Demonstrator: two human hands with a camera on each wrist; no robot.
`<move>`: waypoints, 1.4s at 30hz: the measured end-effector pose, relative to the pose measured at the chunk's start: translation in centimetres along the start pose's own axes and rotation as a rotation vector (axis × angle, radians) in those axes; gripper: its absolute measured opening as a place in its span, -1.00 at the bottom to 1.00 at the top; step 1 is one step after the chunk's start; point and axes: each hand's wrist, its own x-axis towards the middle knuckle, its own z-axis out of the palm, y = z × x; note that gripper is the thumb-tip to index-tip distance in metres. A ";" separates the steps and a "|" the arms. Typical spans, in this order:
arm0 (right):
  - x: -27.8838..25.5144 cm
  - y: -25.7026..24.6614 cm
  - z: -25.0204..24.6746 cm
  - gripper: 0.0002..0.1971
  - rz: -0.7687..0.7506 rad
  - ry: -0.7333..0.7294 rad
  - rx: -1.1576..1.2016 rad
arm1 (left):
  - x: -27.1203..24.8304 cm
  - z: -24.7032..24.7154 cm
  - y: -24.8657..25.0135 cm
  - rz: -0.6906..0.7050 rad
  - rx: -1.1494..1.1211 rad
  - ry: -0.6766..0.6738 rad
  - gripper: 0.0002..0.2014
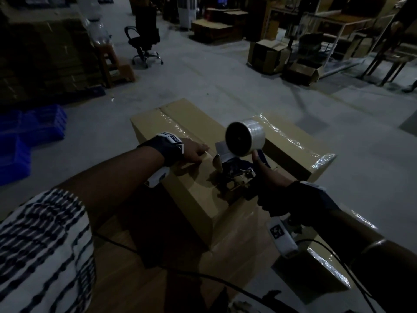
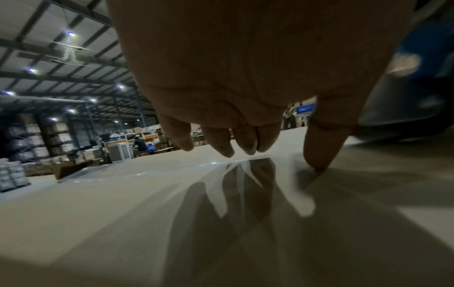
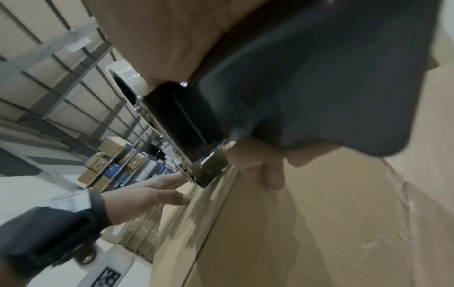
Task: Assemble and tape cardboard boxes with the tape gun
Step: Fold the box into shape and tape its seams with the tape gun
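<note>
A closed cardboard box [image 1: 191, 184] lies in front of me, with clear tape [image 1: 173, 123] running along its top seam. My left hand [image 1: 195, 151] rests flat on the box top, fingers straight, fingertips [image 2: 245, 149] pressing the glossy tape [image 2: 248, 174]. My right hand [image 1: 270, 184] grips the handle of the tape gun [image 1: 237, 175], whose front end sits on the box top just right of the left hand. The clear tape roll [image 1: 244, 137] stands up on the gun. In the right wrist view the gun's dark body [image 3: 186, 124] meets the box [image 3: 307, 223], with the left hand [image 3: 152, 194] beside it.
A second taped box [image 1: 293, 143] lies behind on the right, another taped box [image 1: 325, 267] near my right forearm. Blue crates [image 1: 29, 132] stand at left, an office chair [image 1: 144, 39] and open cartons [image 1: 270, 55] farther back on the grey floor. Cables [image 1: 203, 276] run below.
</note>
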 end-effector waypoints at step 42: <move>-1.8 1.3 -1.6 -0.16 -0.090 -0.023 0.064 | 4.9 2.4 -4.3 0.293 0.242 0.016 -0.57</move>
